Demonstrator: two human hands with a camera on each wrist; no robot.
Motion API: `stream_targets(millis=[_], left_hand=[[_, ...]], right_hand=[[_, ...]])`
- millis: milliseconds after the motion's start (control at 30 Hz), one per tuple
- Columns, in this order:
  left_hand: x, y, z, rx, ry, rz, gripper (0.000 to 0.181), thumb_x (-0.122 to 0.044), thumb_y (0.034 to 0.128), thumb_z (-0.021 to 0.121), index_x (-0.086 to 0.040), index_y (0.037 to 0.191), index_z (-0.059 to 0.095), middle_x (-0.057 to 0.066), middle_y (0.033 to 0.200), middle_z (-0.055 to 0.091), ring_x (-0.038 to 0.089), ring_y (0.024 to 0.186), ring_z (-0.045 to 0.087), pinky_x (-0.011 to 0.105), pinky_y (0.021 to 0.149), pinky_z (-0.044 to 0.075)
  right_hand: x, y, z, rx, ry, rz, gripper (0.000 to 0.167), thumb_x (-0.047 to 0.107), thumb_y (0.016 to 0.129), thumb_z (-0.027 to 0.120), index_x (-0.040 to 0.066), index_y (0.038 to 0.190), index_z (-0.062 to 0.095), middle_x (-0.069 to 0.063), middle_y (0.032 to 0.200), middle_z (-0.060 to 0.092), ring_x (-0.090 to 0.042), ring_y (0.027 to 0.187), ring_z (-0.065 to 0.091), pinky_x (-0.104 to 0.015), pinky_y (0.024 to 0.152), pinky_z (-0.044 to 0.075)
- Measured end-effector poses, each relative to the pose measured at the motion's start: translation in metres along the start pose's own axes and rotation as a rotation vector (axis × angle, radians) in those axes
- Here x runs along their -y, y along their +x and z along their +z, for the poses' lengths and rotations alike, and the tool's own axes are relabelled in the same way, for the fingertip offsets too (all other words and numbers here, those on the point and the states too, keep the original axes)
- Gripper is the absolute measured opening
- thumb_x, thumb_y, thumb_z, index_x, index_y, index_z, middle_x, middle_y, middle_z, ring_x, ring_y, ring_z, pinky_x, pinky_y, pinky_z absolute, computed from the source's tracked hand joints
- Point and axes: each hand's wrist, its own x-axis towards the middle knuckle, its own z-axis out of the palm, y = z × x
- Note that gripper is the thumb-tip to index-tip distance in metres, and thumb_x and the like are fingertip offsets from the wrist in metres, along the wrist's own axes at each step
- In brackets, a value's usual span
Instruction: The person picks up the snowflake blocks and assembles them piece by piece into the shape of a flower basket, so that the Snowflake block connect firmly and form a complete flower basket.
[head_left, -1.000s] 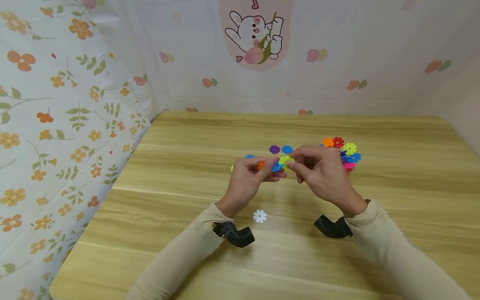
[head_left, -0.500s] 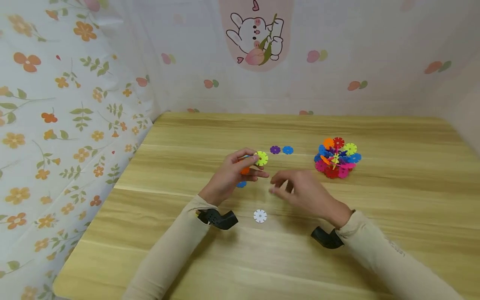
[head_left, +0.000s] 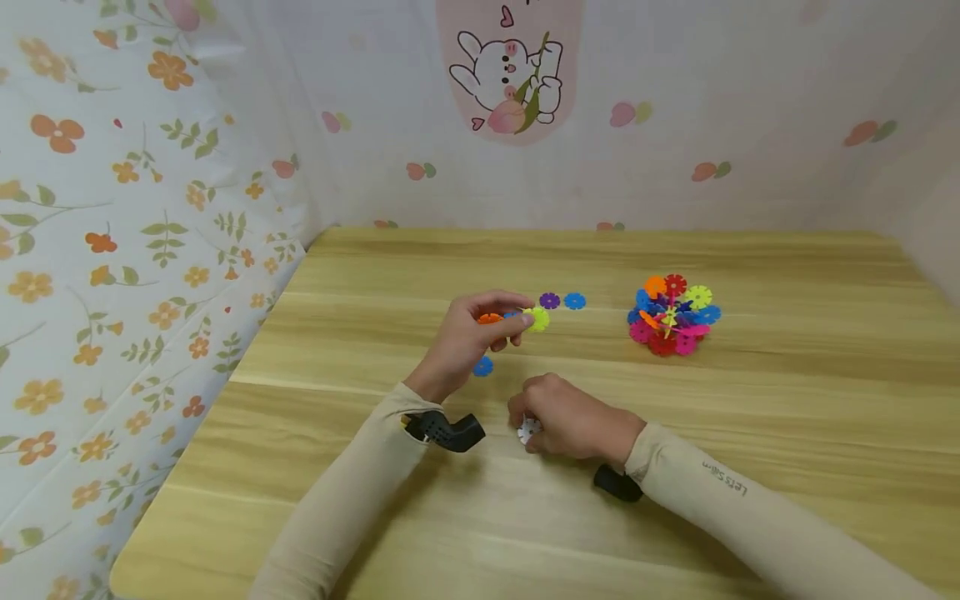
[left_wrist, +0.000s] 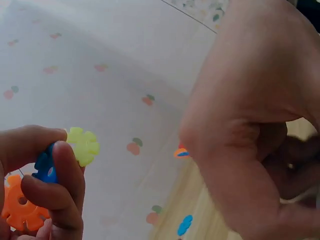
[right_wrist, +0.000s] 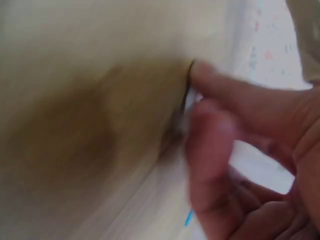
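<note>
My left hand [head_left: 463,340] pinches a short chain of notched snowflake discs above the table. In the left wrist view an orange disc [left_wrist: 14,201], a blue disc [left_wrist: 47,172] and a yellow-green disc [left_wrist: 85,146] make up this chain, the blue one partly covered by fingers. Lower down, at the tabletop, my right hand [head_left: 576,419] has its thumb and fingers curled at the edges of a white snowflake disc [head_left: 528,430]. Its fingers hide part of that disc, and the right wrist view is blurred.
A multicoloured cluster of joined discs [head_left: 670,317] stands at the right on the wooden table [head_left: 787,375]. Loose purple [head_left: 550,301] and blue [head_left: 575,301] discs lie behind the left hand. Another blue disc [head_left: 483,367] lies by the left wrist.
My right hand has left the yellow-green disc and come down toward me to the white disc, closing its fingers there. My left hand drew left with the chain, then barely moved.
</note>
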Motion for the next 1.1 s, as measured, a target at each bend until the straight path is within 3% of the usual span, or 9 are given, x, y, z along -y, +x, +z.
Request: stream_targets(millis=[133, 267, 333, 433, 500, 567, 733, 900, 1100], left_hand=[[-0.005, 0.000, -0.002, 0.020, 0.045, 0.010, 0.017, -0.014, 0.0955, 0.067, -0.003, 0.107, 0.070, 0.000, 0.073, 0.066, 0.016, 0.066, 0.054, 0.023, 0.061, 0.040], [-0.011, 0.001, -0.001, 0.029, 0.021, 0.015, 0.020, -0.013, 0.0984, 0.063, 0.002, 0.111, 0.069, 0.000, 0.078, 0.068, 0.013, 0.072, 0.063, 0.021, 0.063, 0.046], [-0.013, 0.000, -0.001, 0.026, 0.011, 0.019, 0.021, -0.010, 0.0990, 0.061, 0.005, 0.112, 0.068, 0.000, 0.082, 0.069, 0.011, 0.074, 0.066, 0.020, 0.064, 0.048], [-0.015, -0.002, 0.001, 0.022, 0.004, 0.029, 0.022, -0.010, 0.0996, 0.060, 0.007, 0.112, 0.067, -0.001, 0.085, 0.069, 0.010, 0.075, 0.068, 0.021, 0.066, 0.052], [-0.017, -0.005, 0.004, 0.016, -0.015, 0.034, 0.022, -0.010, 0.0998, 0.060, 0.007, 0.112, 0.067, -0.001, 0.086, 0.069, 0.010, 0.074, 0.069, 0.021, 0.065, 0.052], [-0.019, -0.007, 0.009, 0.006, -0.038, 0.038, 0.023, -0.012, 0.1004, 0.059, 0.007, 0.112, 0.067, -0.002, 0.086, 0.070, 0.009, 0.073, 0.070, 0.022, 0.063, 0.052], [-0.023, -0.012, 0.019, -0.001, -0.050, 0.090, 0.023, -0.013, 0.1016, 0.057, 0.007, 0.108, 0.066, 0.011, 0.088, 0.070, 0.008, 0.071, 0.071, 0.022, 0.059, 0.050], [-0.027, -0.014, 0.023, 0.012, -0.029, 0.143, 0.020, -0.009, 0.1010, 0.057, 0.007, 0.107, 0.066, 0.031, 0.095, 0.064, 0.008, 0.071, 0.072, 0.022, 0.060, 0.050], [-0.031, -0.018, 0.021, 0.039, -0.014, 0.161, 0.020, -0.009, 0.1015, 0.056, 0.006, 0.108, 0.066, 0.013, 0.089, 0.069, 0.008, 0.074, 0.073, 0.023, 0.061, 0.051]], right_hand=[[-0.011, -0.003, -0.008, 0.013, 0.177, 0.044, 0.020, 0.004, 0.076, 0.084, 0.016, 0.073, 0.069, 0.009, 0.067, 0.063, -0.002, 0.063, 0.050, -0.018, 0.058, 0.045], [-0.018, -0.012, -0.025, -0.005, 0.326, 0.161, 0.005, 0.004, 0.090, 0.072, 0.009, 0.090, 0.072, 0.000, 0.073, 0.068, -0.008, 0.056, 0.059, -0.024, 0.055, 0.053], [-0.019, -0.016, -0.036, -0.093, 0.410, 0.215, 0.005, 0.006, 0.096, 0.066, 0.004, 0.098, 0.070, -0.008, 0.079, 0.071, -0.014, 0.058, 0.067, -0.028, 0.058, 0.058], [-0.017, -0.022, -0.048, -0.364, 0.473, 0.198, 0.005, 0.003, 0.097, 0.063, 0.001, 0.097, 0.068, -0.016, 0.083, 0.075, -0.016, 0.063, 0.073, -0.027, 0.063, 0.061], [-0.014, -0.024, -0.053, -0.566, 0.428, 0.123, 0.002, -0.001, 0.094, 0.065, 0.000, 0.095, 0.067, -0.015, 0.085, 0.075, -0.012, 0.067, 0.074, -0.023, 0.064, 0.061], [-0.010, -0.024, -0.056, -0.737, 0.296, 0.029, 0.007, -0.005, 0.089, 0.070, 0.000, 0.093, 0.069, -0.011, 0.085, 0.074, -0.008, 0.068, 0.073, -0.017, 0.067, 0.059], [-0.001, -0.021, -0.057, -1.012, 0.036, -0.106, 0.017, -0.010, 0.078, 0.078, 0.002, 0.090, 0.075, -0.010, 0.081, 0.073, -0.014, 0.069, 0.064, -0.008, 0.070, 0.048], [0.003, -0.021, -0.056, -1.099, 0.056, -0.151, 0.023, -0.014, 0.072, 0.080, 0.001, 0.089, 0.076, -0.013, 0.079, 0.072, -0.014, 0.065, 0.056, -0.010, 0.065, 0.042], [0.004, -0.019, -0.054, -1.133, 0.054, -0.175, 0.007, -0.001, 0.081, 0.079, -0.001, 0.088, 0.077, -0.013, 0.075, 0.071, -0.015, 0.064, 0.058, -0.011, 0.065, 0.043]])
